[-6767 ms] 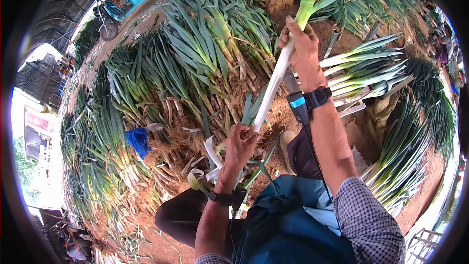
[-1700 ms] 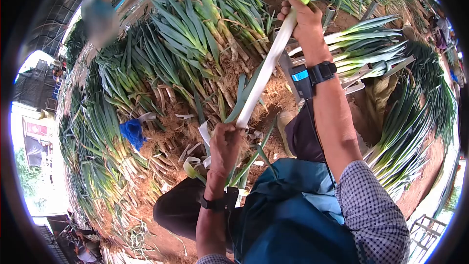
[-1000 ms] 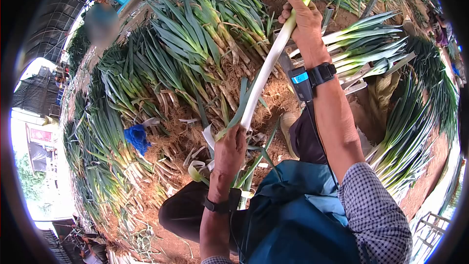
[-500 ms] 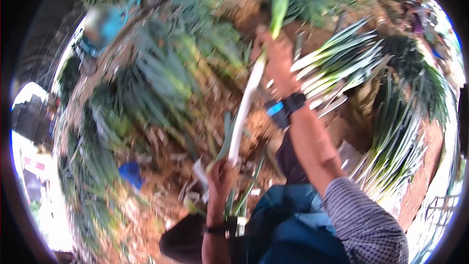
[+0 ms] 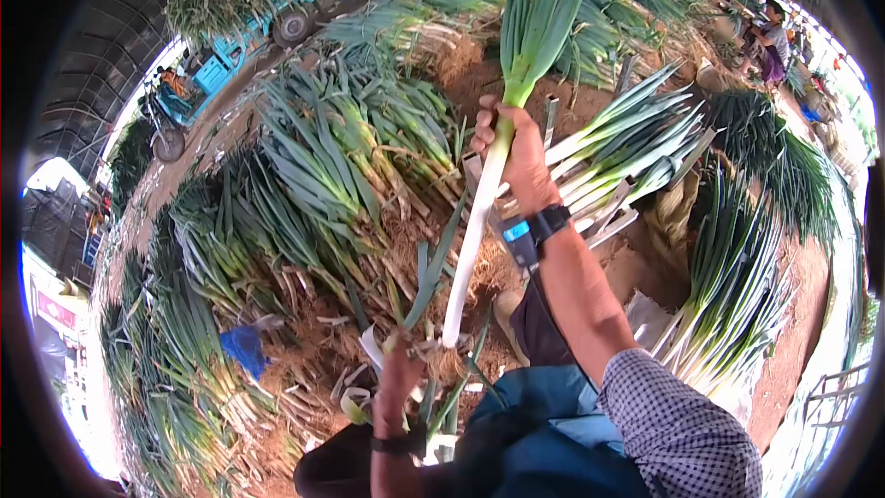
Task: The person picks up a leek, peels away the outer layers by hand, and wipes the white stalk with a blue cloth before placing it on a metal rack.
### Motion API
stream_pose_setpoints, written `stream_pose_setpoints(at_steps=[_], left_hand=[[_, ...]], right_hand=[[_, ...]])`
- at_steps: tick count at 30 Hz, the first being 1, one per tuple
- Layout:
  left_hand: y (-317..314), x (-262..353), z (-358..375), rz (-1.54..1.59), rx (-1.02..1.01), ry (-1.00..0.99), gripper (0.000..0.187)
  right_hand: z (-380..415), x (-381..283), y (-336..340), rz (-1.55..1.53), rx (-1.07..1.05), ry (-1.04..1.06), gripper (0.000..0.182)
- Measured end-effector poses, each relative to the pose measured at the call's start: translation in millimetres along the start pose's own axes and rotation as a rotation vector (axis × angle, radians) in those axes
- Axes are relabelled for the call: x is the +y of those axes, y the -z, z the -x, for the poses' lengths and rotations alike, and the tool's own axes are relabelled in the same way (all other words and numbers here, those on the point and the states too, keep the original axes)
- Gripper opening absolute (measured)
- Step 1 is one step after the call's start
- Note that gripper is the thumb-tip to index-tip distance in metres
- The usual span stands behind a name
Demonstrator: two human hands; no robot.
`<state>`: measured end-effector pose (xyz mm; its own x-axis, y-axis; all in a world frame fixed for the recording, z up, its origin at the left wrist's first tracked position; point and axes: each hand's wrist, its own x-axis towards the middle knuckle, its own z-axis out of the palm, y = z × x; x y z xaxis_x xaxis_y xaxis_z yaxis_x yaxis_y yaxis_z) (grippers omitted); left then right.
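Observation:
A long leek with a clean white stem and green leaves hangs slanting in front of me. My right hand is wrapped round it just below the leaves. Beside the leek's root end is my left hand, its fingers closed near a peeled green leaf; what they hold is too blurred to tell. Right of my right hand, clean leeks lie side by side on a low stand.
Untrimmed leeks with brown roots are heaped at the left. More leeks lie at the right. A blue scrap lies lower left. A loaded blue three-wheeler stands at the upper left; a person sits far off at the upper right.
My left hand has moved down, from the lower stem to beside the root end. My right hand still holds the leek, whose leaves now show spread out.

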<state>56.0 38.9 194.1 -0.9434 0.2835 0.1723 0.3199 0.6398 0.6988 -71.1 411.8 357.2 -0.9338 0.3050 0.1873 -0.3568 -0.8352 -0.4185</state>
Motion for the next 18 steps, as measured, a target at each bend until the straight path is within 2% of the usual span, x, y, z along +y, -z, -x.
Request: stream_pose_setpoints(at_steps=[2,3,5,6,8,9,10,11,12,13,15,17,18], left_hand=[[40,-40,-13,-0.419,-0.082,0.101,0.026],[76,-39,-24,-0.607,-0.323,0.276,0.032],[101,-37,-32,-0.203,-0.001,0.317,0.042],[112,17,-38,-0.139,-0.048,0.335,0.054],[91,14,-35,-0.282,-0.112,-0.022,0.065],[87,54,-34,-0.230,-0.258,0.071,0.091],[72,59,-28,-0.068,-0.397,0.078,0.118],[45,44,-24,-0.116,-0.404,0.002,0.125],[25,50,-23,-0.168,-0.460,0.061,0.127],[-3,34,-13,-0.091,-0.304,-0.131,0.102],[-34,23,-11,0.103,-0.476,0.250,0.065],[-49,33,9,0.148,-0.182,0.112,0.040],[-52,40,15,0.169,-0.034,0.041,0.034]], right_hand=[[-3,-7,0,0.061,-0.016,-0.020,0.021],[-2,-8,2,0.092,-0.044,-0.034,0.022],[-2,-9,4,0.087,-0.085,-0.071,0.023],[-1,-8,4,0.088,-0.099,-0.068,0.022],[6,-5,-5,0.113,-0.086,-0.079,0.021],[10,-2,-9,0.112,-0.077,-0.070,0.021],[12,0,-13,0.108,-0.135,-0.068,0.020],[15,3,-15,0.104,-0.190,-0.069,0.020],[19,5,-20,0.041,-0.226,-0.116,0.021],[23,6,-26,-0.018,-0.261,-0.166,0.022],[34,7,-41,-0.029,-0.285,-0.178,0.028],[39,-1,-53,0.238,-0.146,0.032,0.033],[36,-4,-53,0.226,-0.118,0.134,0.034]])
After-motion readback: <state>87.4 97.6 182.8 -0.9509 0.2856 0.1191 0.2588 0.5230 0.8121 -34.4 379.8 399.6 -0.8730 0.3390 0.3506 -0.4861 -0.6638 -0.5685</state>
